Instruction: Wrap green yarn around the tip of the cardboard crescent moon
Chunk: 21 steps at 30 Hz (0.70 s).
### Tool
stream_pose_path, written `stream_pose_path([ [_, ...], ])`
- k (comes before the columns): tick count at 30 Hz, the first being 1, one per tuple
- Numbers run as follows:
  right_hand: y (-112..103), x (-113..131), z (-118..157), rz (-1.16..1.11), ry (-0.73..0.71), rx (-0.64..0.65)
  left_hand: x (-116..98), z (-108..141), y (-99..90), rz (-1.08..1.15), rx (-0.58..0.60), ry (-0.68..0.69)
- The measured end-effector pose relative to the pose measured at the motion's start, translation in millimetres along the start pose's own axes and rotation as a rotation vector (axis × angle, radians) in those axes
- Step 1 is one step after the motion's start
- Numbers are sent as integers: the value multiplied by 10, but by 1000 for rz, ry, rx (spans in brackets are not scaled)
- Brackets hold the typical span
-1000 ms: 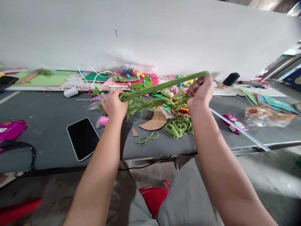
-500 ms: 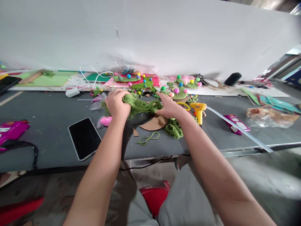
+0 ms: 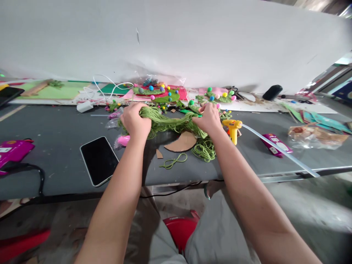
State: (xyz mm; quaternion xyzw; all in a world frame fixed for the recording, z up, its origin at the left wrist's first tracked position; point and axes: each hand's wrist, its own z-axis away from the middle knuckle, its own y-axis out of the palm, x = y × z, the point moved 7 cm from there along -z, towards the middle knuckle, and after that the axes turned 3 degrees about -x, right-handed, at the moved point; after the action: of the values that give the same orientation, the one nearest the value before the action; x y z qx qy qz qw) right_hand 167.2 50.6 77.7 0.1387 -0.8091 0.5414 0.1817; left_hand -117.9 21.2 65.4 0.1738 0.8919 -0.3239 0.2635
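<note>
A thick bundle of green yarn (image 3: pixel 170 123) stretches between my two hands above the grey table. My left hand (image 3: pixel 136 119) is closed around its left end, and my right hand (image 3: pixel 209 118) grips the right end. Below the bundle lies a curved piece of brown cardboard (image 3: pixel 182 142). Loose coils of green yarn (image 3: pixel 204 150) rest just below my right hand. Nearer the front edge are a short looped strand of yarn (image 3: pixel 174 161) and a small cardboard scrap (image 3: pixel 159 154). A yellow glue gun (image 3: pixel 233 128) with a long glue stick stands to the right of my right hand.
A phone (image 3: pixel 99 161) lies left of my left forearm. Purple packets (image 3: pixel 277 145) are at both sides. Behind my hands are green pieces with colored pom-poms (image 3: pixel 167 98), a white charger (image 3: pixel 84 106) and its cable. A clear plastic bag (image 3: pixel 316 137) sits at the right.
My right hand has moved right and closed on the yarn, drawing the bundle out longer. More of the cardboard shows beneath. My left hand keeps its hold, almost in place.
</note>
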Motion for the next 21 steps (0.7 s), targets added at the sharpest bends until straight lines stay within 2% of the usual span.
stream_pose_path([
  [2, -128, 66, 0, -81, -88, -129, 3, 11, -17, -51, -2, -50],
  [3, -151, 145, 24, -133, -167, -142, 5, 19, -19, -76, 6, -74],
  [4, -124, 240, 62, -188, -250, -93, 7, 28, -16, -95, 19, -96],
  [6, 72, 425, 181, -257, -368, 163, 17, 43, 0, -116, 50, -131],
  [7, 206, 482, 258, -247, -380, 307, 25, 47, 8, -121, 63, -143],
  [8, 327, 498, 323, -195, -355, 400, 35, 49, 15, -125, 74, -151],
  [9, 410, 482, 358, -122, -308, 410, 45, 48, 20, -130, 82, -156],
  [11, 525, 428, 390, -22, -219, 354, 63, 39, 17, -145, 90, -161],
  [13, 606, 399, 397, -38, -188, 305, 60, 33, 8, -168, 105, -155],
  [15, 643, 380, 376, -99, -188, 286, -19, 46, 31, -179, 163, -77],
  [17, 626, 367, 329, -145, -201, 287, -201, 113, 113, -166, 280, 104],
  [19, 548, 389, 277, -231, -250, 299, -417, 255, 234, -138, 426, 317],
  [21, 413, 436, 234, -415, -307, 303, -569, 408, 349, -101, 537, 450],
])
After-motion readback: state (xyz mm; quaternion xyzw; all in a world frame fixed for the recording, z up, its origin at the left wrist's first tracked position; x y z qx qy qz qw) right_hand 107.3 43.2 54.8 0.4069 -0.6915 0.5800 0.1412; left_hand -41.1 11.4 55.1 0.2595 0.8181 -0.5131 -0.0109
